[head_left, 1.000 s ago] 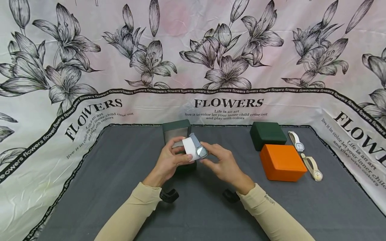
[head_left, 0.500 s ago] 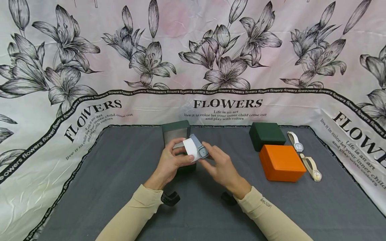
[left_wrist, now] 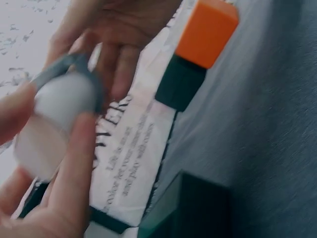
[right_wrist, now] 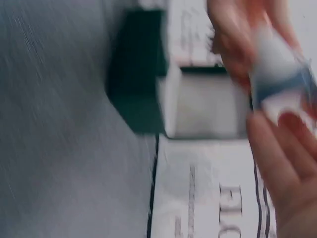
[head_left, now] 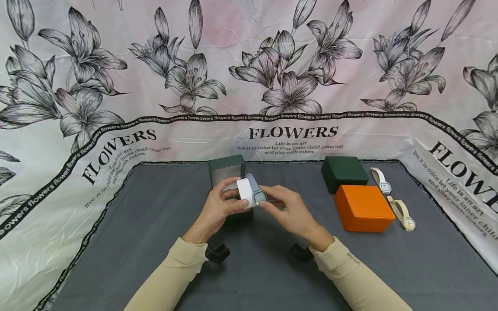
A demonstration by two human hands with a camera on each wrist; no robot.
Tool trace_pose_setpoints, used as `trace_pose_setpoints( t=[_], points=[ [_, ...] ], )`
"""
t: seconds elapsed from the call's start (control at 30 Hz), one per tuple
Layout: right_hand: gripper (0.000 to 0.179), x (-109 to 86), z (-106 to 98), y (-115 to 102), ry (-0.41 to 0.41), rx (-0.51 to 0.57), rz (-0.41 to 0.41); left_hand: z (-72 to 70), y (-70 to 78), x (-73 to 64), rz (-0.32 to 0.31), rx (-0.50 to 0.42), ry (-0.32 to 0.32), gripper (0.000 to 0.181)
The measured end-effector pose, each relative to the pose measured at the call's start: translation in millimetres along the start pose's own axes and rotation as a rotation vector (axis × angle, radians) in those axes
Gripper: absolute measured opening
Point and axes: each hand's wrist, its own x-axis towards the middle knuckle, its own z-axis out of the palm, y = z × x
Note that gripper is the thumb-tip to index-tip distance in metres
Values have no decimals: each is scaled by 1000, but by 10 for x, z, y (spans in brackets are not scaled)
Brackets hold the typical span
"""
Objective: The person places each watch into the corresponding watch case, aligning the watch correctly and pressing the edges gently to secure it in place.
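My left hand grips a white watch cushion between thumb and fingers, above the table. A watch with a blue-grey strap is looped round the cushion, its dial turned toward me. Thumb and fingers of my right hand pinch the watch at its right side. In the left wrist view the strap curves round the rounded end of the cushion. Behind my left hand an open green watch box shows its pale lid lining; the hands partly cover it.
To the right stand a closed green box and, in front of it, an orange box. Beside them lie a white watch and a cream-strapped watch. A flower-printed cloth hangs behind the grey table cover.
Watch and cushion tipped slightly right, then came back left. The right hand's fingers have shifted on the watch's right edge, and its wrist has swung outward. The boxes stay where they were.
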Motion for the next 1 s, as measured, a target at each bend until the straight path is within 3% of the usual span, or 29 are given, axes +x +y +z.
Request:
trace_pose_setpoints(
  t=[0.07, 0.17, 0.33, 0.63, 1.0],
  points=[
    [45, 21, -134, -15, -84, 65, 39, -27, 28, 5, -19, 35, -66, 72],
    [61, 39, -256, 13, -193, 92, 116, -35, 55, 5, -36, 74, -138, 73],
    [84, 36, -277, 160, -295, 34, 177, -35, 73, -9, -51, 134, -173, 76],
    [90, 48, -264, 154, -344, -22, 190, -104, 59, -35, -56, 223, -251, 80],
    [86, 25, -241, 194, -339, 37, 171, -41, 11, -19, -45, 201, -265, 78]
  ],
)
